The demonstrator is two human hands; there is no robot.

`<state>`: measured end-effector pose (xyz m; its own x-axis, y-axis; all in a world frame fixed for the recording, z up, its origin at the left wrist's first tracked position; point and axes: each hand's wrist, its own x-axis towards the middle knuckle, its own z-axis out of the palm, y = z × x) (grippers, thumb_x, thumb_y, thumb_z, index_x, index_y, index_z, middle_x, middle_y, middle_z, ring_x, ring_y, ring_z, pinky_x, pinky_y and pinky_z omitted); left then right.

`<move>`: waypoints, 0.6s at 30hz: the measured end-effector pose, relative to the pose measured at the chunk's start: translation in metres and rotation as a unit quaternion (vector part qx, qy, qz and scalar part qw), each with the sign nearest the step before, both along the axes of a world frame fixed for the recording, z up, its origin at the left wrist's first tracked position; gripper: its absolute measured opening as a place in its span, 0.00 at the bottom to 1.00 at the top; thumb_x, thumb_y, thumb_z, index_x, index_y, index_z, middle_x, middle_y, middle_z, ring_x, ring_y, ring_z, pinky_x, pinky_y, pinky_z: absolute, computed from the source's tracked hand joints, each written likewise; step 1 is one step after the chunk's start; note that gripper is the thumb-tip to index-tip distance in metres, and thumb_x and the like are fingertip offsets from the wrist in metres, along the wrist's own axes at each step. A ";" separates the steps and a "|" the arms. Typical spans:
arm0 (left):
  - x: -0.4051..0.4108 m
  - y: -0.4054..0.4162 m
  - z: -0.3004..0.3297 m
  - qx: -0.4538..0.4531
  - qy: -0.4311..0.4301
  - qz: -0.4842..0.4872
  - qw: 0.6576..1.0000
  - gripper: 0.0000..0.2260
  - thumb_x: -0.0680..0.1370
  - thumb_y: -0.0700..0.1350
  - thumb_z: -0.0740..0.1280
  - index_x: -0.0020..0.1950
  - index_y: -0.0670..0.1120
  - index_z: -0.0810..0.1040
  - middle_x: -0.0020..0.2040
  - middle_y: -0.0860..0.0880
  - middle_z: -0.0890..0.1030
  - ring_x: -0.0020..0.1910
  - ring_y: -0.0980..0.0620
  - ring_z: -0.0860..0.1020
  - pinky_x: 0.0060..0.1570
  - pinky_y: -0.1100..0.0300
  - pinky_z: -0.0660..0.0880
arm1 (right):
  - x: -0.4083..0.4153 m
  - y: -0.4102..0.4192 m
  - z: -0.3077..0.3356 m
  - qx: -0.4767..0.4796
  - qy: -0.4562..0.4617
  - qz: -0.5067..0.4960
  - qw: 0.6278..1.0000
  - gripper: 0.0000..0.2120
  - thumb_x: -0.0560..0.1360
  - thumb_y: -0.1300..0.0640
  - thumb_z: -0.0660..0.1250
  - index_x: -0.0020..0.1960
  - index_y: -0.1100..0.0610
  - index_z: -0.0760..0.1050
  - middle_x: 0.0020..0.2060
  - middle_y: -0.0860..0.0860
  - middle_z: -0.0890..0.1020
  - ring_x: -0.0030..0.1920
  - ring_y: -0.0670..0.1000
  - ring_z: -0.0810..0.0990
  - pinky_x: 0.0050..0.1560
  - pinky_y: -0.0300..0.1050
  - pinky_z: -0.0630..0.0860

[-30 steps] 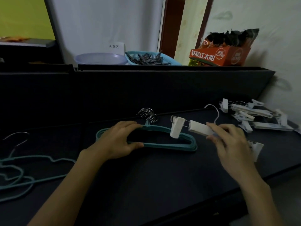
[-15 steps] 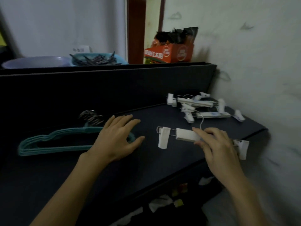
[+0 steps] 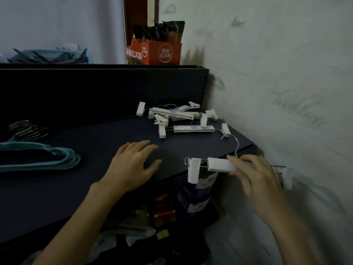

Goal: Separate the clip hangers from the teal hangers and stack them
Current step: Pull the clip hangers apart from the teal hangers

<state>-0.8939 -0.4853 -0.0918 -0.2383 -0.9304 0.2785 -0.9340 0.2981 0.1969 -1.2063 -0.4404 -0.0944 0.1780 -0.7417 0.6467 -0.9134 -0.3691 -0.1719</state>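
My right hand (image 3: 254, 178) grips a white clip hanger (image 3: 217, 165) by its bar, holding it in the air over the table's front right edge, its wire hook pointing up. A loose pile of white clip hangers (image 3: 179, 116) lies at the table's far right corner, beyond the held one. A stack of teal hangers (image 3: 38, 156) with metal hooks lies at the left of the dark table (image 3: 95, 142). My left hand (image 3: 133, 165) rests flat on the table between the two groups, fingers spread, holding nothing.
A dark raised back panel (image 3: 103, 88) borders the table. On top of it stand an orange snack box (image 3: 154, 52) and a blue basket (image 3: 51, 57) of dark clips. A pale wall (image 3: 277, 73) closes the right side. Clutter lies below the table's front edge.
The view has swung right. My right hand has carried the clip hanger away from the teal stack toward the right edge. My left hand has left the teal hangers and lies on the table.
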 end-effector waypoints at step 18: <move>0.058 -0.096 0.034 -0.042 -0.001 0.135 0.990 0.23 0.77 0.59 0.59 0.71 0.54 0.66 0.72 0.50 0.67 0.70 0.49 0.65 0.69 0.49 0.58 | 0.076 -0.199 0.056 0.000 0.054 0.166 0.985 0.16 0.74 0.59 0.68 0.62 0.52 0.76 0.49 0.52 0.78 0.50 0.53 0.73 0.57 0.56 0.71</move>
